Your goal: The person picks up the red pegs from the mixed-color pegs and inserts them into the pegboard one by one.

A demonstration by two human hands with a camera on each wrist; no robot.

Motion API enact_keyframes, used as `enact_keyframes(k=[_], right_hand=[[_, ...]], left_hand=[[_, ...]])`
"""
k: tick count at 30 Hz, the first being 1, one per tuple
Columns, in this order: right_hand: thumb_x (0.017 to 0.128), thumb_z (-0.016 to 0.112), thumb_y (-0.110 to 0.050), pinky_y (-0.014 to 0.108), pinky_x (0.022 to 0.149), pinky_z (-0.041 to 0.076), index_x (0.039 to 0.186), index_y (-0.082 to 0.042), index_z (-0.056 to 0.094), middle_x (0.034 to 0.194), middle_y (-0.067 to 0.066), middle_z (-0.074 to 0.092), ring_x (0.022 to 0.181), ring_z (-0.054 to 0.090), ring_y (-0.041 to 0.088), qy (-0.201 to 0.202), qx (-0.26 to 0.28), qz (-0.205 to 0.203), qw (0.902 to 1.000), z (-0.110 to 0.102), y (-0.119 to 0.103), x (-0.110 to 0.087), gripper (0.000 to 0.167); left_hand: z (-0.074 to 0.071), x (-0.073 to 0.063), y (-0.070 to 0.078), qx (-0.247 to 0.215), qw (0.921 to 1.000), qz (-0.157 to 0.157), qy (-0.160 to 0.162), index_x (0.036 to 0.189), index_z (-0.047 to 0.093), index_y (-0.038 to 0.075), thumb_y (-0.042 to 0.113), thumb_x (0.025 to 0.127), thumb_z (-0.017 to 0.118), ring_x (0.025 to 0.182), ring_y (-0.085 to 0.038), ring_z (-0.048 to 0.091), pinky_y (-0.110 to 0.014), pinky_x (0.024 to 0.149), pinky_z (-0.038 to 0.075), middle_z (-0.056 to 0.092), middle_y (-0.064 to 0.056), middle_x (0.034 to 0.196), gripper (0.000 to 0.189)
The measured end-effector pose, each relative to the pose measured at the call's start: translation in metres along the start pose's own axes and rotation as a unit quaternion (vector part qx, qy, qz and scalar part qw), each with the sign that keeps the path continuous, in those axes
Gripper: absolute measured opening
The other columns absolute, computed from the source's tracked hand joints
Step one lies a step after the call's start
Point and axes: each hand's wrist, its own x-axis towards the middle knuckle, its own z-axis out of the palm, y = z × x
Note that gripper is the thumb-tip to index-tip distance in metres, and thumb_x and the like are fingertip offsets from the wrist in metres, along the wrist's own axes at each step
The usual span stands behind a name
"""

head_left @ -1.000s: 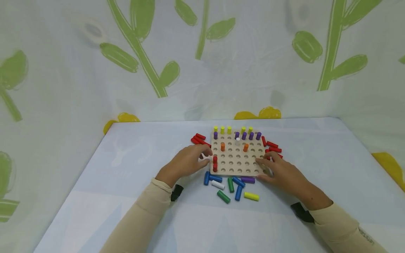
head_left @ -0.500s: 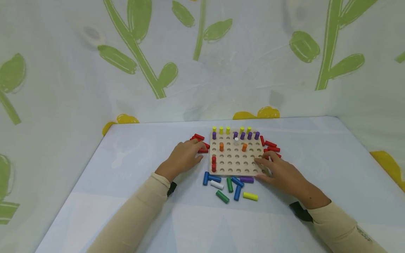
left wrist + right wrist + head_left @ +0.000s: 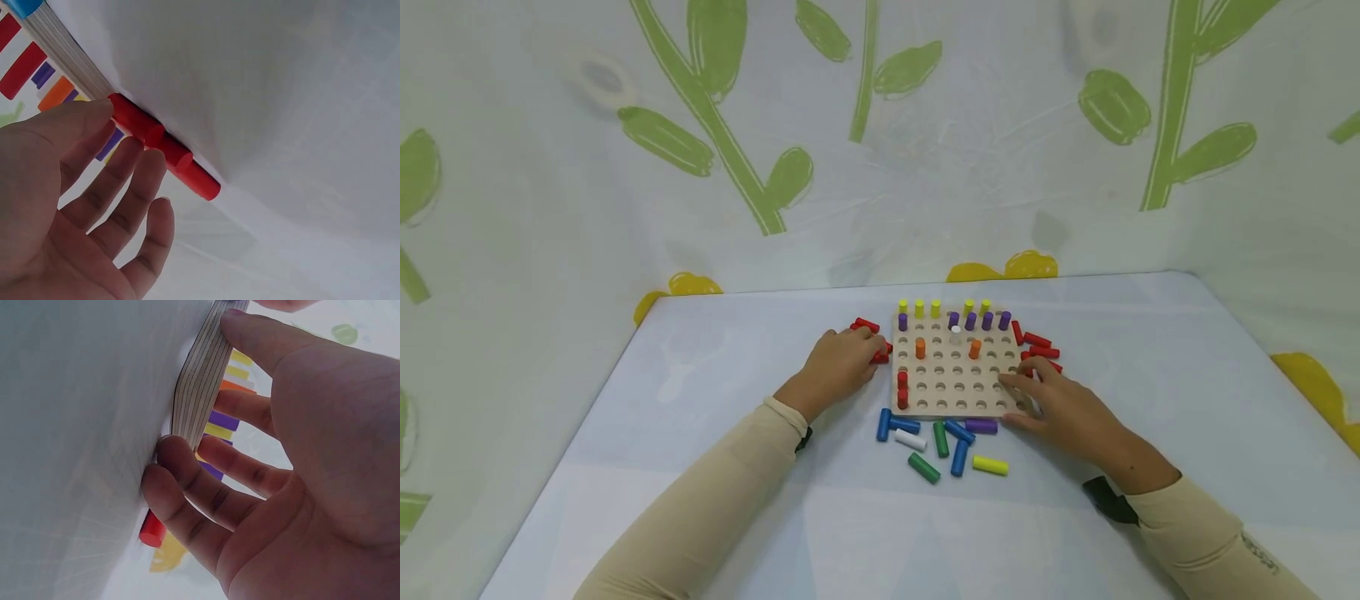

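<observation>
With twelve o'clock being taken as straight ahead, two beige sleeves (image 3: 707,508) are being shown nearest. Beyond them, a green peg (image 3: 923,467), a yellow peg (image 3: 990,465), a blue peg (image 3: 959,457), a white peg (image 3: 911,440) and a purple peg (image 3: 981,426) are being seen among others lying loose on the worktop (image 3: 880,521). Farther on, the pegboard (image 3: 949,395) is being braced at its four o'clock corner by the right hand (image 3: 1063,412), the thumb being set against the near edge and the fingers being bent round the side. At the board's nine o'clock, the left hand (image 3: 838,368) is being held with fingers parted and loosely bent.

The loose red pegs (image 3: 867,324) are being found at one to three o'clock from the left hand, just beside its fingertips and well apart from the right hand; the farthest one's long axis is being pointed from ten to four o'clock. Whether any is being touched by the left thumb cannot be told, several being partly covered in the head view. The right-side red pegs (image 3: 1037,340), at the right hand's eleven o'clock, are being partly hidden by its fingers. Farthest, upright yellow pegs (image 3: 919,309) are being held in the board's twelve o'clock row.
</observation>
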Motion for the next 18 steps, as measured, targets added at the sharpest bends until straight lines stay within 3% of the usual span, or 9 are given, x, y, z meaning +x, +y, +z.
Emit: enact_keyframes(k=[7, 18], right_hand=[[0.081, 0.082, -0.042, 0.037, 0.071, 0.06, 0.137, -0.016, 0.062, 0.128, 0.017, 0.054, 0.085, 0.058, 0.019, 0.0, 0.003, 0.002, 1.0, -0.001, -0.0013, -0.0001, 0.065], [0.081, 0.082, -0.043, 0.038, 0.073, 0.06, 0.138, -0.017, 0.061, 0.128, 0.017, 0.053, 0.088, 0.059, 0.021, -0.008, 0.004, 0.012, 0.9999, 0.0013, -0.0006, 0.0012, 0.066]], left_hand=[[0.0008, 0.0017, 0.001, 0.001, 0.9999, -0.007, -0.009, 0.131, 0.063, 0.018, 0.029, 0.093, 0.072, 0.119, -0.024, 0.065, -0.05, 0.1, 0.053, 0.067, -0.005, 0.131, 0.041], [0.005, 0.0063, 0.0032, -0.027, 0.9996, 0.007, -0.009, 0.124, 0.066, 0.019, 0.028, 0.092, 0.073, 0.099, -0.02, 0.071, -0.041, 0.093, 0.057, 0.073, -0.004, 0.119, 0.034]])
